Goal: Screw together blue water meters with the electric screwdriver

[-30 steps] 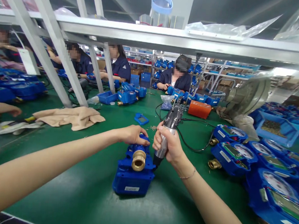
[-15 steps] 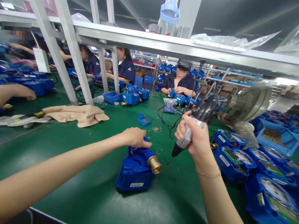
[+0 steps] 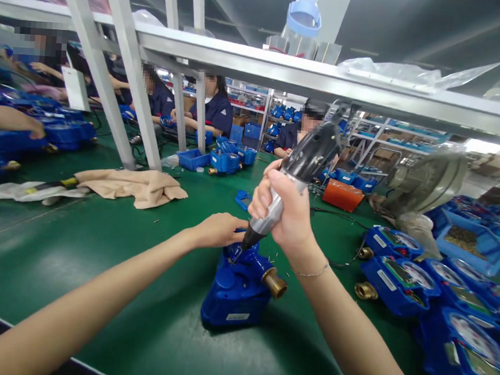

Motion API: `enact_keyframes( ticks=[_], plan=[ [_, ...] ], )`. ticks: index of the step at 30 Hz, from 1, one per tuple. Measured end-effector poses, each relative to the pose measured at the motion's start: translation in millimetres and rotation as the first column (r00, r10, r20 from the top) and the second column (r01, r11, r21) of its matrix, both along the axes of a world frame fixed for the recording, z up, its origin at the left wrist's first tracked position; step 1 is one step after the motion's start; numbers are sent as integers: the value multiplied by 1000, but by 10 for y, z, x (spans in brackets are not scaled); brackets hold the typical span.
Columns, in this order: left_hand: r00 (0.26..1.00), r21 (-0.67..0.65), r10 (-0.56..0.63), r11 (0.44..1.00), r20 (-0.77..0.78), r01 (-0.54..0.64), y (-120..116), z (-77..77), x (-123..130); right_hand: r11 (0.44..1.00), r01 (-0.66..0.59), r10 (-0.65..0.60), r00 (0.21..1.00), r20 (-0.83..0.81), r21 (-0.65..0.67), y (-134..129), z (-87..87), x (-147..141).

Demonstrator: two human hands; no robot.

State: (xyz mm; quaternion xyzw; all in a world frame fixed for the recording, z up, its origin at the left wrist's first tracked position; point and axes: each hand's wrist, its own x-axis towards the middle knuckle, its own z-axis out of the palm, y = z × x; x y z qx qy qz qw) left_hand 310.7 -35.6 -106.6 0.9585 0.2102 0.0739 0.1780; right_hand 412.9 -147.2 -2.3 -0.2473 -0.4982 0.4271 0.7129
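In the middle of the green table stands a blue water meter (image 3: 237, 295) with a brass threaded pipe end on its right and a white label on its near side. My left hand (image 3: 216, 231) grips its far part, the fingertips partly hidden. My right hand (image 3: 285, 207) is closed around a black and silver electric screwdriver (image 3: 310, 154). The tool tilts down to the left, its bit at the meter's top near my left fingers; whether the bit sits on a screw is too small to tell. Behind the meter lies a small blue part (image 3: 243, 199), partly covered by my right hand.
Several open blue meters (image 3: 401, 281) crowd the right side, with a fan (image 3: 426, 171) and a blue bin (image 3: 471, 240) of small parts behind. A beige cloth (image 3: 136, 186) lies left. A metal shelf (image 3: 242, 58) crosses above. An orange box (image 3: 342, 195) stands farther back; co-workers sit beyond.
My right hand has brought the screwdriver left, from beside the meter to over its top. My left hand stays on the meter. An orange box now shows at the back right.
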Motion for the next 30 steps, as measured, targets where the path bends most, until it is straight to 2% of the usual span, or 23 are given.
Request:
enact_keyframes(
  ticks=[4,9,12,16,22,27,30],
  plan=[
    [974,-95,8,995,227,13,61,-259,-127,998,-13,11,1000,-26,-64,244,-215,-24],
    [887,-210,116,977,448,-22,35,-513,-118,992,-46,46,999,1,-122,355,-367,-26],
    [832,-323,190,946,521,-14,13,-630,-64,985,-78,82,997,17,-152,370,-484,-61],
    [782,-478,267,877,563,45,-59,-760,4,968,-159,162,987,0,-196,338,-630,-89],
    [661,-616,442,787,606,38,-207,-797,93,951,-241,243,970,-13,-192,287,-690,-14],
    [599,-715,537,693,595,89,-277,-744,130,965,-155,160,987,5,-212,295,-700,-23],
    [560,-760,589,639,583,119,-304,-726,125,961,-153,163,986,23,-231,331,-702,-61]
  ],
)
